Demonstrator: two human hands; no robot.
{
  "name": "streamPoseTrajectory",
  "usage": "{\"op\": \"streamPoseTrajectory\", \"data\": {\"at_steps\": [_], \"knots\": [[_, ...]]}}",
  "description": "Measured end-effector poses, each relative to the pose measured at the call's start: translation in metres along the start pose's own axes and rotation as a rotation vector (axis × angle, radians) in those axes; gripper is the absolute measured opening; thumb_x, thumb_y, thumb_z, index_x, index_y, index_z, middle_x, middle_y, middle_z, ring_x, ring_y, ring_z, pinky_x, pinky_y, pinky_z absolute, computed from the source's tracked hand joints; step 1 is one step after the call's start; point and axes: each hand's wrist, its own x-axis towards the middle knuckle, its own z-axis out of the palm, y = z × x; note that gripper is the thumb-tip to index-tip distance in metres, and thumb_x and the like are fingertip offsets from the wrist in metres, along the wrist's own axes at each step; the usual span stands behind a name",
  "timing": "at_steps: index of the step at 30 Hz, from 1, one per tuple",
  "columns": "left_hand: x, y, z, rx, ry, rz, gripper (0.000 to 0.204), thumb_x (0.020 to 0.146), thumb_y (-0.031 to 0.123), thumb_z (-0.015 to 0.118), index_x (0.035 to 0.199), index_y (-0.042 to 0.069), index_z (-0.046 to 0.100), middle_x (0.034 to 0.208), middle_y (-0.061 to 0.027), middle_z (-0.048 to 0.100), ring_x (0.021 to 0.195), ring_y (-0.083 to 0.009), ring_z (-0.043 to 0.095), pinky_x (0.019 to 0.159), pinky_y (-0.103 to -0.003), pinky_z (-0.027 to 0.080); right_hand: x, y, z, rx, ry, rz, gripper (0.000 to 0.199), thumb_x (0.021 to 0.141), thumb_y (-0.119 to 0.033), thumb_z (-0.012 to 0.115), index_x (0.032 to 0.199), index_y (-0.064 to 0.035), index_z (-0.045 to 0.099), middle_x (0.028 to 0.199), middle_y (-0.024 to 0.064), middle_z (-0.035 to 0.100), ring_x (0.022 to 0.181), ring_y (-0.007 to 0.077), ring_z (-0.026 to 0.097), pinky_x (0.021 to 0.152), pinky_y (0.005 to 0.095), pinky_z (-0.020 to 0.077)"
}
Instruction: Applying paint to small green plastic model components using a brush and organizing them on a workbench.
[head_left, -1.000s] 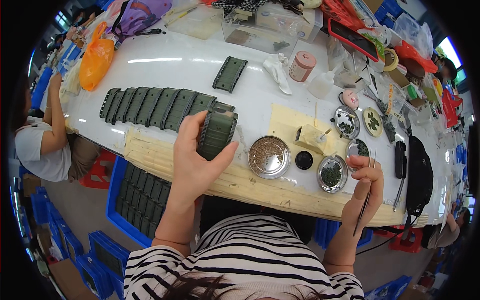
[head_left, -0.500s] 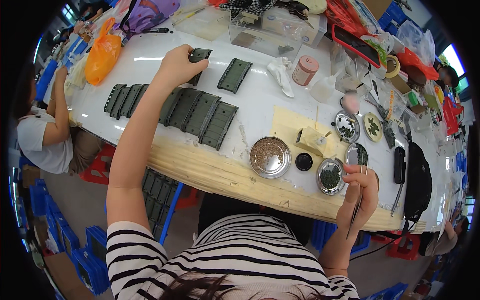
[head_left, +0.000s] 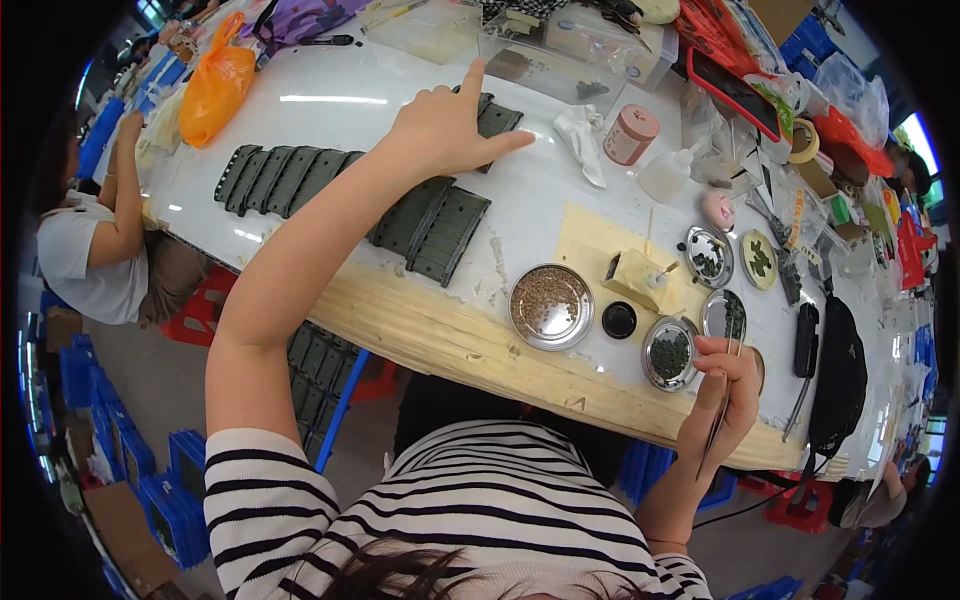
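Note:
My left hand (head_left: 440,128) is stretched over the table with forefinger and thumb spread apart. It is over a dark green curved panel (head_left: 500,120), partly covering it; whether it touches the panel I cannot tell. A row of similar ribbed green panels (head_left: 445,235) lies on the table under my left forearm, which hides its middle. My right hand (head_left: 722,400) grips metal tweezers (head_left: 737,335), tips pointing away from me, beside a round metal dish (head_left: 671,353) of dark green bits.
Near the front edge are a dish of brown grains (head_left: 551,307), a black lid (head_left: 619,320) and a yellowish block (head_left: 640,280). Farther back stand a pink tin (head_left: 631,135) and a clear plastic box (head_left: 560,75). An orange bag (head_left: 217,90) sits at the far left.
My left hand has moved right, from pinching one small green panel to reaching over the separate panel beside it, fingers now spread. My right hand stays with the tweezers. The view has shifted slightly.

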Motion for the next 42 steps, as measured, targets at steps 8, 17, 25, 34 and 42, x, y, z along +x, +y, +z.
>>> {"op": "streamPoseTrajectory", "data": {"at_steps": [8,17,25,34,42], "knots": [[0.023,-0.031,0.005,-0.057,-0.076,-0.040,0.108,0.065,0.046,0.069,0.150,0.007,0.015,0.108,-0.0309,0.055,0.095,-0.0404,0.059,0.084,-0.044,0.048,-0.007,-0.007,0.001,0.019,-0.014,-0.026,0.020,0.092,-0.018,0.054,0.082,-0.0013,0.059,0.088,0.0156,0.063,0.081,0.0229,0.059,0.074,0.0315,0.0459],[-0.167,-0.070,-0.106,-1.369,0.253,-0.073,0.105,0.068,0.041,0.069,0.147,-0.001,0.015,0.124,-0.0217,0.051,0.110,-0.0275,0.056,0.095,-0.034,0.045,-0.014,-0.017,-0.002,0.098,-0.014,-0.051,0.026,0.093,-0.023,0.053,0.081,-0.0007,0.059,0.090,0.0159,0.062,0.084,0.0227,0.059,0.077,0.0322,0.0446],[-0.392,-0.164,-0.049,-1.467,0.374,-0.589,0.089,0.074,0.039,0.066,0.144,-0.001,0.027,0.126,-0.0186,0.051,0.114,-0.0269,0.054,0.093,-0.037,0.048,-0.025,-0.054,0.014,0.261,-0.107,-0.128,0.026,0.092,-0.023,0.053,0.083,0.0004,0.058,0.091,0.0184,0.061,0.084,0.0221,0.056,0.078,0.0329,0.0433],[-0.317,-0.191,0.135,-1.075,-0.019,-0.895,0.093,0.072,0.040,0.071,0.141,-0.004,0.027,0.131,-0.0213,0.047,0.117,-0.0302,0.050,0.096,-0.037,0.041,-0.059,-0.096,0.008,0.221,-0.179,-0.280,0.025,0.090,-0.023,0.056,0.079,-0.0004,0.058,0.088,0.0180,0.062,0.076,0.0223,0.057,0.068,0.0301,0.0438],[-0.227,-0.251,0.300,-0.331,0.094,-0.498,0.101,0.071,0.062,0.063,0.145,0.007,0.023,0.139,-0.0264,0.039,0.125,-0.0372,0.043,0.102,-0.047,0.035,-0.070,-0.096,0.000,0.223,-0.189,-0.241,0.024,0.090,-0.022,0.057,0.079,-0.0009,0.060,0.086,0.0168,0.063,0.070,0.0205,0.057,0.062,0.0283,0.0430]]}}
